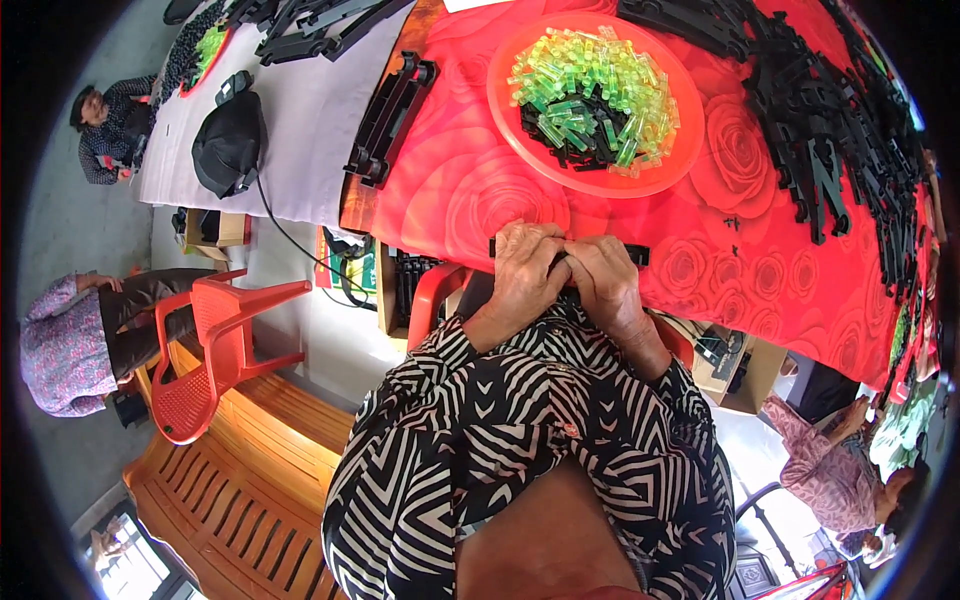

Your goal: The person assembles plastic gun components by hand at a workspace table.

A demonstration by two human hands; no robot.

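At the near edge of the red rose-patterned tablecloth (480,190), my left hand (525,265) and my right hand (605,277) are side by side, fingers closed on a long black plastic part (638,254). Its ends stick out past both hands, while my fingers cover its middle. Just beyond my hands stands a round orange-red plastic tray (640,186). Piled in it are many small clear yellow-green tubes (600,75), with small black pieces (578,155) on its near side.
Long black plastic parts (825,130) heap along the right side. Another black part (392,118) lies at the table's left edge. A black cap (227,145) rests on the pale cloth. A red chair (215,350), wooden bench (235,505) and other people (65,345) are around.
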